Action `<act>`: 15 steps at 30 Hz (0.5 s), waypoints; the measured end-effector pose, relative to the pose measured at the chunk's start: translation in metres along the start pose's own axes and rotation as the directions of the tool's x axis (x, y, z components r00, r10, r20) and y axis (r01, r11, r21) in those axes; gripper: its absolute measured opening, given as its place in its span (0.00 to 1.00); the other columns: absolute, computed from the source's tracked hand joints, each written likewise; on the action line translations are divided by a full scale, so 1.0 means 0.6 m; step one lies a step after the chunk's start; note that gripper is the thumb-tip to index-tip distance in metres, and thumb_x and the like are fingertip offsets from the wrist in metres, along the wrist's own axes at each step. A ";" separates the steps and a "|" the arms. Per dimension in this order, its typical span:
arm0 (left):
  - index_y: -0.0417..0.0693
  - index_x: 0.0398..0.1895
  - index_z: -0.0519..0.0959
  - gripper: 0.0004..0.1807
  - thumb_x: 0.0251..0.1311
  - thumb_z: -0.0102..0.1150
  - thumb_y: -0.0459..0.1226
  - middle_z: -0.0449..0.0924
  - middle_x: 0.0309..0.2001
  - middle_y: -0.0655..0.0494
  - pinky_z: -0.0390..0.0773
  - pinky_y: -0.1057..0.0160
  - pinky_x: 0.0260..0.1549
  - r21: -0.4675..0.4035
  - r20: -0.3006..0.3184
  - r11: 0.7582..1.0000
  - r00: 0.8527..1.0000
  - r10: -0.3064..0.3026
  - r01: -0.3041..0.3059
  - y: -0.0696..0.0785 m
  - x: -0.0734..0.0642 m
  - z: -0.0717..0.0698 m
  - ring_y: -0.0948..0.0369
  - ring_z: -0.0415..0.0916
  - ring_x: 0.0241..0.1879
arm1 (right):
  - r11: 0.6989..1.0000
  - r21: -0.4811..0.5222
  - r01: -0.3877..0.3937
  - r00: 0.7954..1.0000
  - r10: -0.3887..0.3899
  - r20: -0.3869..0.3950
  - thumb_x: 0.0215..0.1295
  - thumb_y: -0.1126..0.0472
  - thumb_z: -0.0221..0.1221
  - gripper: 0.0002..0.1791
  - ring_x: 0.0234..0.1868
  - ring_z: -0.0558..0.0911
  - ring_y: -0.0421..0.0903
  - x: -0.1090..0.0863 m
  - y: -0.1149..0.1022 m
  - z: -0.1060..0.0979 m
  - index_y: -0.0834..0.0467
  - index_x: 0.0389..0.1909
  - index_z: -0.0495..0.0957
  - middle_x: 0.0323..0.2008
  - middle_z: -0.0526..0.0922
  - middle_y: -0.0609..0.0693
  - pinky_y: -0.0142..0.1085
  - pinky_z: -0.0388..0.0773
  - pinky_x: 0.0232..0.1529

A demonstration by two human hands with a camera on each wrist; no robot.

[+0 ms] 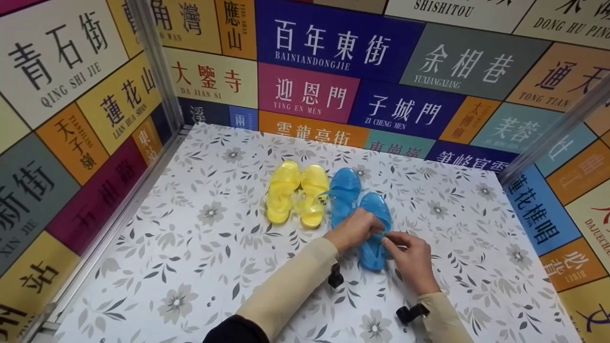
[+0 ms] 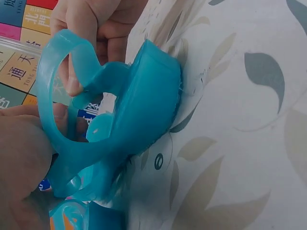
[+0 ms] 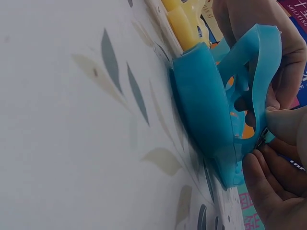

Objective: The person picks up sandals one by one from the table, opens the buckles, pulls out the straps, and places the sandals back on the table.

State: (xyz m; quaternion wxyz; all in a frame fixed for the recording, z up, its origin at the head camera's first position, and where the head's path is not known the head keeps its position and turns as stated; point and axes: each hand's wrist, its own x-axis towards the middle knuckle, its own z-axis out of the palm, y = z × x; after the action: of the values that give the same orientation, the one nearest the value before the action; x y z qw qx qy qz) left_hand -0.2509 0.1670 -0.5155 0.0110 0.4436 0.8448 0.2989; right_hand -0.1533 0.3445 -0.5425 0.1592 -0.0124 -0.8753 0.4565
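Observation:
On the floral surface stands a pair of translucent blue jelly sandals, the left one (image 1: 345, 181) slightly farther forward. Both hands are at the right blue sandal (image 1: 373, 257), whose heel strap (image 2: 48, 86) stands up in a loop. My left hand (image 1: 357, 230) reaches over it from the left, fingers curled at the strap. From the right, my right hand (image 1: 413, 255) pinches the strap between thumb and fingers, beside a small dark metallic buckle part (image 3: 261, 138). The sandal's sole rests flat. My left fingertips are partly hidden behind the strap.
A pair of yellow jelly sandals, the left one (image 1: 279, 209) and the right one (image 1: 312, 216), stands just left of the blue pair. Panels printed with street names (image 1: 305, 95) wall in the white floral surface (image 1: 176, 247) at the back and sides. Metal posts (image 1: 162, 62) mark the corners.

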 end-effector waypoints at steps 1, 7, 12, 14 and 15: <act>0.51 0.47 0.92 0.21 0.58 0.62 0.21 0.90 0.39 0.61 0.79 0.76 0.43 0.002 0.006 1.000 1.000 -0.001 0.001 0.000 0.000 -0.001 0.69 0.81 0.37 | 1.000 0.006 0.001 1.000 -0.001 0.000 0.67 0.60 0.72 0.10 0.39 0.89 0.41 0.000 0.000 0.000 0.59 0.45 0.90 0.41 0.91 0.54 0.29 0.86 0.35; 0.54 0.49 0.91 0.23 0.59 0.62 0.21 0.91 0.46 0.62 0.78 0.76 0.51 0.016 0.025 1.000 1.000 0.017 -0.018 0.001 0.000 0.000 0.66 0.85 0.48 | 1.000 0.018 0.006 1.000 -0.006 0.001 0.67 0.61 0.72 0.09 0.39 0.89 0.40 -0.001 0.001 -0.001 0.60 0.46 0.90 0.42 0.91 0.56 0.30 0.86 0.34; 0.56 0.50 0.91 0.22 0.61 0.62 0.22 0.91 0.45 0.64 0.78 0.77 0.48 0.024 0.030 0.999 0.999 0.025 -0.026 0.002 -0.002 0.003 0.68 0.84 0.44 | 1.000 -0.005 0.010 1.000 -0.010 -0.007 0.67 0.62 0.72 0.09 0.39 0.88 0.39 -0.001 0.000 -0.001 0.59 0.45 0.90 0.42 0.91 0.55 0.27 0.84 0.36; 0.55 0.51 0.91 0.18 0.68 0.62 0.26 0.90 0.43 0.64 0.78 0.77 0.45 0.020 0.034 0.999 0.999 0.026 -0.027 0.003 -0.002 0.004 0.69 0.82 0.41 | 1.000 -0.013 0.013 1.000 -0.014 -0.010 0.66 0.62 0.72 0.08 0.40 0.88 0.39 0.000 0.000 0.000 0.58 0.45 0.90 0.42 0.91 0.54 0.26 0.84 0.37; 0.55 0.51 0.91 0.15 0.71 0.61 0.29 0.90 0.42 0.65 0.78 0.77 0.44 0.018 0.035 0.999 0.999 0.027 -0.027 0.004 -0.002 0.005 0.70 0.82 0.40 | 1.000 -0.015 0.014 1.000 -0.015 -0.012 0.66 0.63 0.72 0.08 0.40 0.88 0.38 0.000 -0.001 0.000 0.58 0.45 0.90 0.41 0.91 0.53 0.26 0.84 0.37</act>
State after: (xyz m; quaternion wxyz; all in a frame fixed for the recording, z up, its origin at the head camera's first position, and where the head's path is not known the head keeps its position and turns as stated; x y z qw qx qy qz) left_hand -0.2477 0.1687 -0.5170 0.0176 0.4603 0.8412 0.2833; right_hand -0.1531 0.3441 -0.5422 0.1675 -0.0099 -0.8777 0.4488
